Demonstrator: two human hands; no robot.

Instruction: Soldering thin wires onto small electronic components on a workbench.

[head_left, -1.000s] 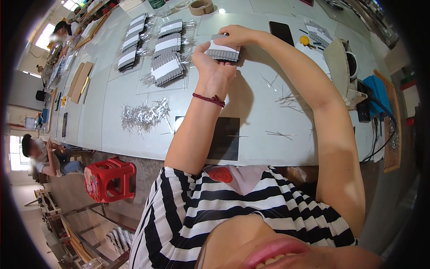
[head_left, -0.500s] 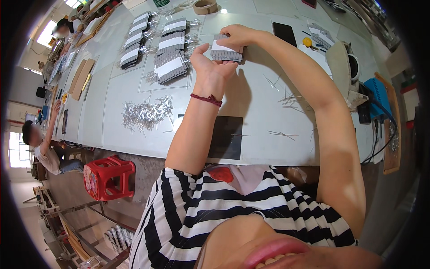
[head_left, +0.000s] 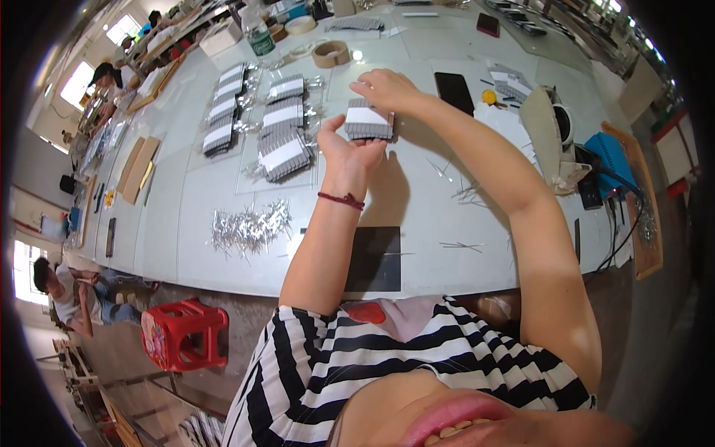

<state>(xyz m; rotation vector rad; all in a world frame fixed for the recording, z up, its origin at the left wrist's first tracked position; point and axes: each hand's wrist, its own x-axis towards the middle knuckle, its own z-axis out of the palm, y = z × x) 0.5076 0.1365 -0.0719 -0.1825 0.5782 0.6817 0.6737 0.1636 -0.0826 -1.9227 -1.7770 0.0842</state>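
Note:
A bundle of small grey strips [head_left: 369, 119] with a white band across it rests on the fingers of my left hand [head_left: 350, 153]. That palm faces up, and the thumb stands away from the bundle's left side. My right hand [head_left: 387, 91] is over the bundle's far edge, fingers pointing left and apart; its fingertips are partly hidden. Similar banded bundles [head_left: 283, 155] lie in two columns to the left, with thin shiny wires sticking out of their sides. Nearer to me is a loose heap of silvery thin pieces [head_left: 252, 229].
A black flat sheet [head_left: 376, 261] lies at the table's near edge. Loose wires [head_left: 462, 246] are scattered on the right. Beyond are a tape roll [head_left: 331, 54], a bottle [head_left: 258, 37] and a black phone [head_left: 454, 92]. A red stool [head_left: 186, 335] stands left; people sit farther off.
My right hand has lifted off the bundle's top face toward its far edge, so more of the white band shows. My left hand stays beneath. The whole view has shifted, showing more of the far table.

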